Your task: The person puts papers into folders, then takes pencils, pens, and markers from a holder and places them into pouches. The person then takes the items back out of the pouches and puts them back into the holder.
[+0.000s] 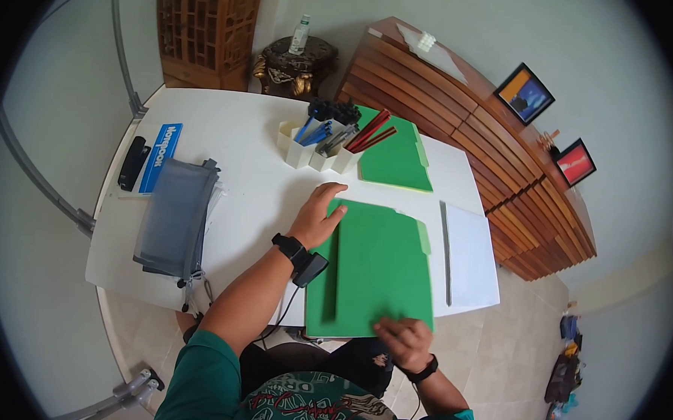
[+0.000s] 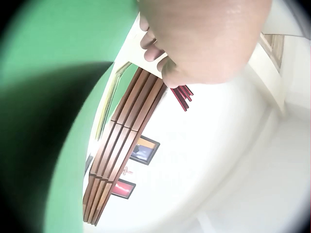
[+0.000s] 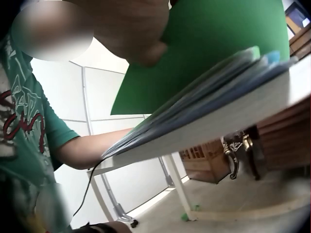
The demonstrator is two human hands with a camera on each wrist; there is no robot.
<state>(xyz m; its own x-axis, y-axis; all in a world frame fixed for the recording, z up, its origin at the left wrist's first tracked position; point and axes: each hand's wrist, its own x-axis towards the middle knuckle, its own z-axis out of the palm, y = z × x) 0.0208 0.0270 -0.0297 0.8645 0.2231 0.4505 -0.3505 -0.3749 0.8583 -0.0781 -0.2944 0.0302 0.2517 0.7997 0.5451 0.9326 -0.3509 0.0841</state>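
on the white table, right in front of the seated person in the green printed t-shirt, lies a green paper folder with a pale tab. its top cover stands a little raised along the left side, with a dark shadow beneath, and from the right wrist i can see a stack of sheets and covers under it at the table's edge. the left hand is at the upper left corner of that cover, fingers loosely bent and the thumb by the raised edge. the right hand is blurred over the near right corner, fingers bent; i can't tell whether they pinch the cover.

beyond the folder sits a cream holder of joined angular cups, with blue pens and dark red pencils standing in it, just beside a second green folder. to the right lies a white spiral-bound pad. over on the left, a grey mesh zip pouch rests near a blue-covered notebook and a black stapler. a slatted brown wooden cabinet stands behind.
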